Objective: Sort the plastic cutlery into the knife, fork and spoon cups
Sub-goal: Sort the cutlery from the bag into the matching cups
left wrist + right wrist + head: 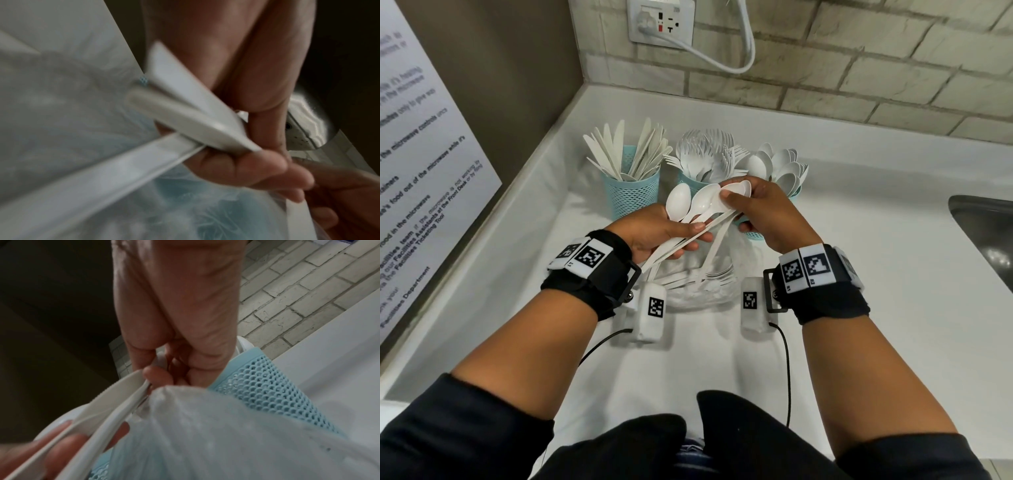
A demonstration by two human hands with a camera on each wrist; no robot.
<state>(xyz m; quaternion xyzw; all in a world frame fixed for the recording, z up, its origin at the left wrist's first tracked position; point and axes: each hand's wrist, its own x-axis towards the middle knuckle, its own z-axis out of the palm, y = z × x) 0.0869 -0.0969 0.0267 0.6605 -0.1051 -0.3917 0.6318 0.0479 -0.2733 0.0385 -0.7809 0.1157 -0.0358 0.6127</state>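
Note:
Three teal mesh cups stand in a row on the white counter: the knife cup at left, the fork cup in the middle, the spoon cup at right. My left hand grips a fanned bunch of white plastic spoons by their handles. My right hand pinches the bowl of the rightmost spoon in front of the spoon cup. A clear plastic bag with more white cutlery lies under both hands; it shows blurred in the right wrist view too.
A steel sink is sunk into the counter at the right edge. A wall socket with a white cable hangs on the brick wall behind the cups. A printed notice covers the left wall.

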